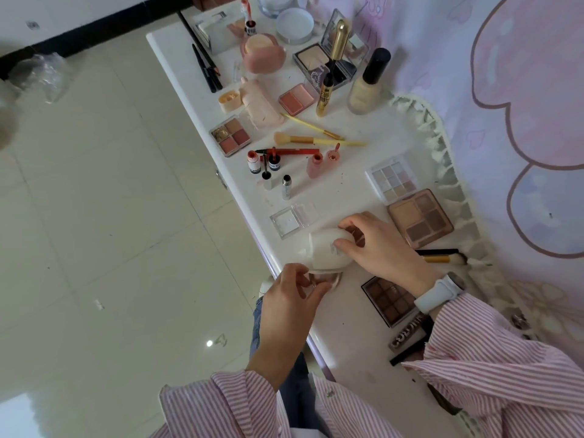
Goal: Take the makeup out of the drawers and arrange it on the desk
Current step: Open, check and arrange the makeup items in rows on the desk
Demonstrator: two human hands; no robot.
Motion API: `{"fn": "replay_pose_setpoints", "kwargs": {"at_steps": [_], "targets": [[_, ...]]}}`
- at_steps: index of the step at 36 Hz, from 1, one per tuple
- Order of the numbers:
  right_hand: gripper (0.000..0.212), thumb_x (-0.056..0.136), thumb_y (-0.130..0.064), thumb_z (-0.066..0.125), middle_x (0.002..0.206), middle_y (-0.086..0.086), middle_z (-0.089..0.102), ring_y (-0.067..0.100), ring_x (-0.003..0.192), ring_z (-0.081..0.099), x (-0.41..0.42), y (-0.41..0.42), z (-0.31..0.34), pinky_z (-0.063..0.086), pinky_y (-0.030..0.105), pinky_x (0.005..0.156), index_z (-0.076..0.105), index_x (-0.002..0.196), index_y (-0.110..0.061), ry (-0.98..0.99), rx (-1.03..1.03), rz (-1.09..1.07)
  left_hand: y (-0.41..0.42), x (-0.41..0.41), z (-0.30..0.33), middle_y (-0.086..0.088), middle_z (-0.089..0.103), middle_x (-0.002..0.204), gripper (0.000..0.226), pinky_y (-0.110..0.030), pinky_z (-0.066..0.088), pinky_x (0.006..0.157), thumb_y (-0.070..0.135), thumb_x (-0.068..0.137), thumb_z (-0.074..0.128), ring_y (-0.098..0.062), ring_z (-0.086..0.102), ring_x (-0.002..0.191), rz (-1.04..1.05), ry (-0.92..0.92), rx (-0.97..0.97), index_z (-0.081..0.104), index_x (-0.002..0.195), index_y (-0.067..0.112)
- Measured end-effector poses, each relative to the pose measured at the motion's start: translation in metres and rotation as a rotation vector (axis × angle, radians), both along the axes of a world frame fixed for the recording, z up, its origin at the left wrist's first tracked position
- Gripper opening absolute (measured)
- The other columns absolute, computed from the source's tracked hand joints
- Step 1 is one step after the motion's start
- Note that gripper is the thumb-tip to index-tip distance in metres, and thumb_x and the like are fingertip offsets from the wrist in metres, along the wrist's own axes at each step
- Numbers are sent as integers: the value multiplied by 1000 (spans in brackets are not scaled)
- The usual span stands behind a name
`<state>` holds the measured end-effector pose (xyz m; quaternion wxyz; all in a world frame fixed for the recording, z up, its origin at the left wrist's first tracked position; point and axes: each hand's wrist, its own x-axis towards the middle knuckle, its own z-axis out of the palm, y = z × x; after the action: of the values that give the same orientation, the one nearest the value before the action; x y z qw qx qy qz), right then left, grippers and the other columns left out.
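A white desk [344, 191] runs from the top centre down to the lower right, covered with makeup. At its near edge my right hand [376, 245] grips a white jar [322, 249] lying on its side. My left hand [292, 298] pinches a clear round cap [107, 278] just off the desk's edge, right beside the jar's mouth. Around the hands lie a clear compact [292, 219], a beige eyeshadow palette [420, 216] and a dark brown palette [388, 300]. No drawer shows.
Farther up the desk lie brushes [319, 140], small lip bottles [314, 164], a foundation bottle [368, 80], a blush [297, 98], a pale palette [393, 178] and black pencils [207, 67]. A pink patterned wall stands to the right, tiled floor [104, 200] to the left.
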<state>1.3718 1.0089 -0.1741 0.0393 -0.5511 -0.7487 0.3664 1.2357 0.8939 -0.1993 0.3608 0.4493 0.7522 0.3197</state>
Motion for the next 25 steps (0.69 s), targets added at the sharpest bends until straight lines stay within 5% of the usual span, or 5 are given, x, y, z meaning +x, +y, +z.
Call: {"fn": "replay_pose_setpoints", "kwargs": {"at_steps": [12,17,20,25], "targets": [[24,84,-8,63,102,4,56,10,85,55,10,-10,-3,36,-3,75,60,108,-5,138,111,-59,0,7,-6,6,58,80,31,-22,44,58,35,77,73,-10,54,68,5,88,21,59,91,11],[20,85,1,59,100,12,60,17,88,56,23,-5,3,48,15,76,62,104,0,145,303,-106,-3,5,-9,6,61,81,32,-13,37,52,43,78,67,-8,53,68,12,226,136,62,87,13],[21,83,-2,59,100,18,60,32,96,54,34,7,5,46,39,82,60,104,1,-43,498,-217,-3,2,-16,0,61,90,36,-22,43,66,43,80,56,-13,51,85,35,340,264,62,91,10],[61,83,-34,61,134,24,42,40,124,37,36,36,-2,33,51,99,40,132,-5,-402,384,-283,-9,-3,-26,-7,56,110,30,-25,34,87,32,84,51,-20,46,104,38,415,282,54,107,12]]}}
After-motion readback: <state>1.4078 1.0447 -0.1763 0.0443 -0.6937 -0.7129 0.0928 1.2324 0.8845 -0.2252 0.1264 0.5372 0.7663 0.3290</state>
